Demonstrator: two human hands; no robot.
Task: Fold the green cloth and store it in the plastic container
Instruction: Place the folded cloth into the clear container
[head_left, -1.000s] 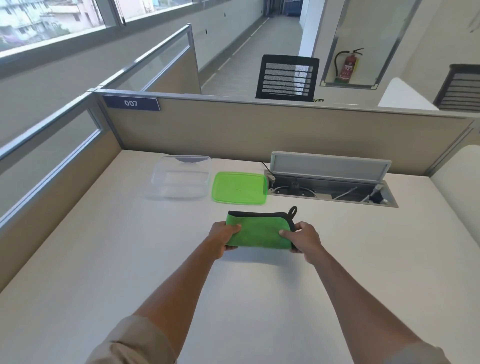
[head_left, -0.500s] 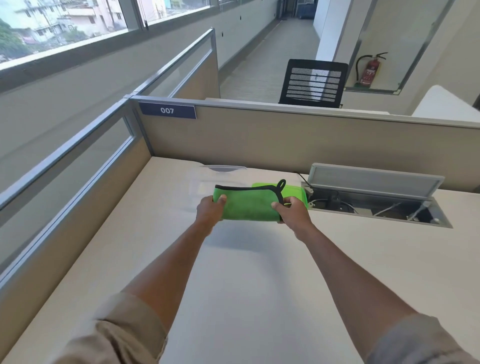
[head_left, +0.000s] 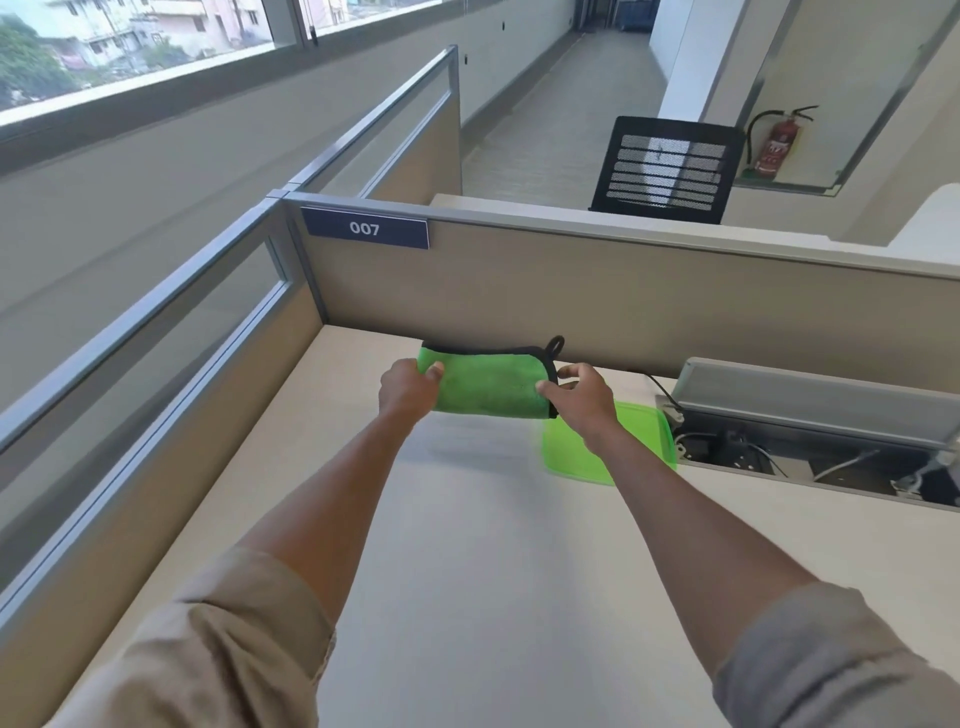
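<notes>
The folded green cloth (head_left: 488, 384), edged in black with a small black loop at its right corner, hangs in the air above the desk. My left hand (head_left: 408, 391) grips its left end and my right hand (head_left: 582, 401) grips its right end. The clear plastic container (head_left: 467, 439) lies right under the cloth as a faint blurred outline, mostly hidden. Its green lid (head_left: 641, 441) rests flat on the desk just right of it, partly under my right wrist.
An open cable tray (head_left: 810, 447) with wires and a raised grey flap is sunk into the desk at the right. Beige partition walls (head_left: 571, 291) with a "007" sign close the far and left sides. A black mesh chair (head_left: 665, 166) stands beyond.
Both hands have lifted the folded cloth off the desk and carried it forward and left, from near me to above the clear container. The camera has swung left.
</notes>
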